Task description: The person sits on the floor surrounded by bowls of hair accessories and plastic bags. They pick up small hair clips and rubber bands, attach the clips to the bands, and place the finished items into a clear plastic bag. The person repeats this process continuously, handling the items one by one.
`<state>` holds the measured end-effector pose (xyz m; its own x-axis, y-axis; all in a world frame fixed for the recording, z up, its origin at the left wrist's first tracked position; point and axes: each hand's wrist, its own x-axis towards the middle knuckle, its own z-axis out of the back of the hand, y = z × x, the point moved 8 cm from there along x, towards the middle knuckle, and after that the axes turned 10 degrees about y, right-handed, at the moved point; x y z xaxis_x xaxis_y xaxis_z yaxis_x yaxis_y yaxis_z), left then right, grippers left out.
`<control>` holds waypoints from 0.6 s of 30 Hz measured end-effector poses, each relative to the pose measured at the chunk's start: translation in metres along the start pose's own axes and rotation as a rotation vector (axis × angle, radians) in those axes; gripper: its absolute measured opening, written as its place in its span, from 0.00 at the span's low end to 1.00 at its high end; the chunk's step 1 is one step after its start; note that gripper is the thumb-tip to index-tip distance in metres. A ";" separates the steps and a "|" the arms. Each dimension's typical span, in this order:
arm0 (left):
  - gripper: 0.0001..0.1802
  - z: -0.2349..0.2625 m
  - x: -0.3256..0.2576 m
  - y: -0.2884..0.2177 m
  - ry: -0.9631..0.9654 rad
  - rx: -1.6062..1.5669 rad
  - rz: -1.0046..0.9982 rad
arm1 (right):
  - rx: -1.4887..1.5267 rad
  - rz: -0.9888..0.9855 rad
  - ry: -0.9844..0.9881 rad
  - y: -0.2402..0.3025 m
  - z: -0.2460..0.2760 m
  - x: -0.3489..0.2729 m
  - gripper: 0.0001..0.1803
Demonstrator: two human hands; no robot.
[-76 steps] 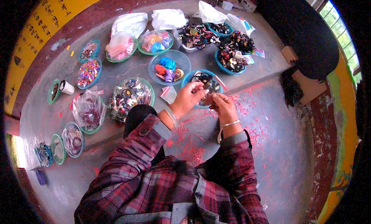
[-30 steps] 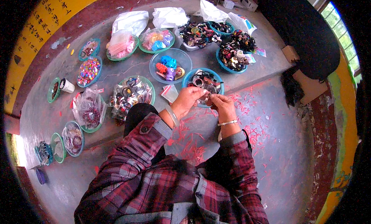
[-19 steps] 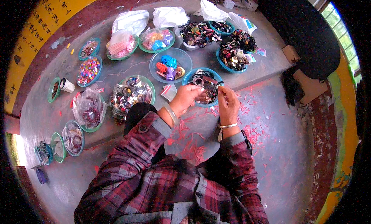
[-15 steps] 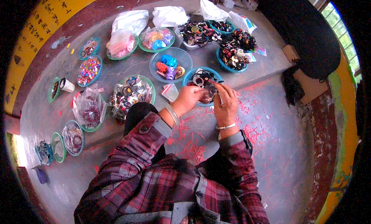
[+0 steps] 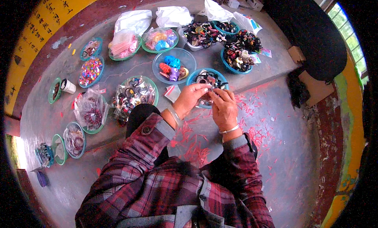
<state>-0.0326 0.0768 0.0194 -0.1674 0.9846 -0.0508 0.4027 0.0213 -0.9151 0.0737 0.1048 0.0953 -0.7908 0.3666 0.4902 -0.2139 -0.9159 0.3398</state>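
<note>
My left hand (image 5: 190, 99) and my right hand (image 5: 225, 110) meet over the near side of a blue bowl (image 5: 190, 76). Dark elastic hair ties (image 5: 215, 80) and small pale pieces fill that bowl. Thumb and fingertips are pinched together on both hands, almost touching each other. Whatever lies between them is too small to make out. Just left of my left hand is a small clear plastic bag (image 5: 172, 93). Behind it stands a clear bowl (image 5: 159, 73) with red, blue and purple pieces.
Bowls of trinkets spread over the raised grey ledge: colourful beads (image 5: 91, 70), bagged accessories (image 5: 134, 95), pink sticks (image 5: 125, 47) and more hair ties (image 5: 239, 59). White plastic bags (image 5: 173, 16) lie at the back. Red scraps (image 5: 252, 114) litter the lower floor. A large black bag (image 5: 315, 39) sits far right.
My right hand has shifted left and its raised fingers have bent down into a pinch. The fingertips of both hands have come together over the bowl.
</note>
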 end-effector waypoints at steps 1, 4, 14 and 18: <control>0.13 0.003 0.001 0.001 -0.007 -0.022 -0.026 | 0.027 0.026 0.023 0.004 0.000 0.001 0.16; 0.14 0.011 0.005 0.007 -0.026 -0.023 -0.053 | 0.103 0.112 0.068 0.009 -0.003 -0.001 0.16; 0.15 -0.015 0.000 -0.006 0.129 0.180 -0.037 | 0.022 -0.083 -0.006 -0.005 -0.002 0.001 0.20; 0.15 -0.015 -0.003 -0.010 0.056 0.039 0.039 | 0.027 -0.064 0.027 -0.006 -0.005 -0.003 0.20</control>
<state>-0.0227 0.0764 0.0344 -0.1015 0.9927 -0.0650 0.3728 -0.0226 -0.9276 0.0739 0.1080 0.0878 -0.7910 0.4193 0.4455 -0.2493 -0.8859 0.3912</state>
